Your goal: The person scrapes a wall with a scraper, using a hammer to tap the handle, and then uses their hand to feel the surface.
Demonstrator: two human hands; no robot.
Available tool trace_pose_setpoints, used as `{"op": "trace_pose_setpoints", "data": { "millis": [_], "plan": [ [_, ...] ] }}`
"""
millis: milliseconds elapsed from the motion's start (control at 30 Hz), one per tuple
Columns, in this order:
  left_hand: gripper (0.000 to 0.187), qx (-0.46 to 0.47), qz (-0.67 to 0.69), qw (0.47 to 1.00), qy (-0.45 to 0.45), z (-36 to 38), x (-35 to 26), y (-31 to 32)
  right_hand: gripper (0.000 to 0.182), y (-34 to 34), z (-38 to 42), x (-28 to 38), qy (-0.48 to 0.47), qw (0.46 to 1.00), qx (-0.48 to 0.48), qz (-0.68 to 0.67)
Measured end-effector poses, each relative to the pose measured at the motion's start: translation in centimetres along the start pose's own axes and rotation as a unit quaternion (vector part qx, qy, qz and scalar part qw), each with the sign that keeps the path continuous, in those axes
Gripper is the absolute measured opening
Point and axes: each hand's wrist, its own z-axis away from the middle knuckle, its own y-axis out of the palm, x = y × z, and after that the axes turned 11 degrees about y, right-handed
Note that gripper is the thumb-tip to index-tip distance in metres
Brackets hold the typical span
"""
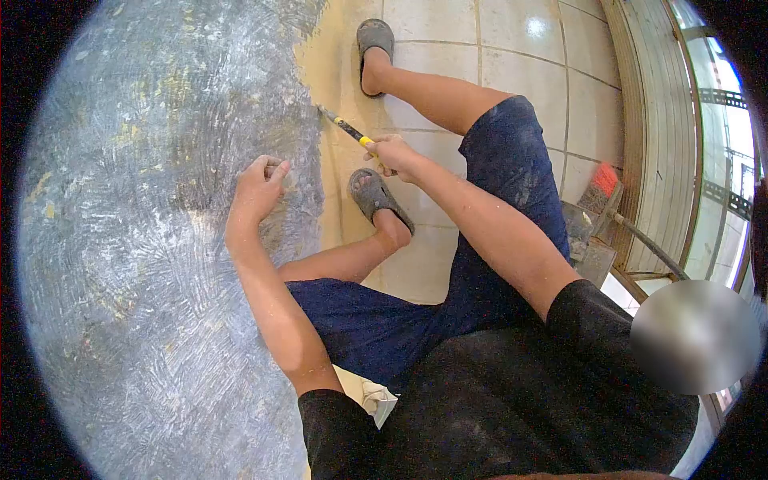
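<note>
Right of the slim tool [354,132], beyond the right knee, stands a grey box-like thing [596,260], its inside not readable from here; beside it is a brush with red bristles [604,184]. Below the tool, behind the left forearm, a pale crumpled item [376,398] shows in part, and whether it sits in a container cannot be told.

Left of the tool spreads a streaked grey expanse [144,208] with yellowish patches; whether wall or floor is hard to say. A beige strip [340,204] borders it, and right of the tool runs the tiled floor [520,104]. Farther right are a pale slatted frame [668,120] and slotted metal strips [724,98].

The tool, with its yellow-and-black handle, lies in the right hand [390,154], fingers wrapped round the handle; its tip is at the ragged edge where grey meets beige, contact uncertain. Left of and below the tool, the left hand [262,180] is over the grey expanse, fingers loosely curled; whether they grip anything is hidden.

One grey sandal [376,36] is above the tool, the other [370,196] just below the right hand, leaving little room there. Tile stretches wider between the right leg and the frame.
</note>
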Motion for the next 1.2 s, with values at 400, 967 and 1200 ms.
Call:
{"op": "trace_pose_setpoints", "data": {
  "millis": [400,967,1200],
  "plan": [
    [0.032,-0.005,0.001,1.0,0.007,-0.6,-0.1,0.4,0.031,-0.5,2.4,1.2,-0.026,0.997,-0.039,-0.064],
    [0.033,-0.025,0.023,0.999,0.016,-0.9,0.4,0.2,0.03,-0.6,0.9,1.4,-0.027,0.997,-0.049,-0.055],
    [0.034,-0.005,-0.013,1.0,0.016,-0.8,0.3,0.4,0.026,-1.0,0.1,1.4,-0.017,0.998,-0.061,-0.024]
  ]
}}
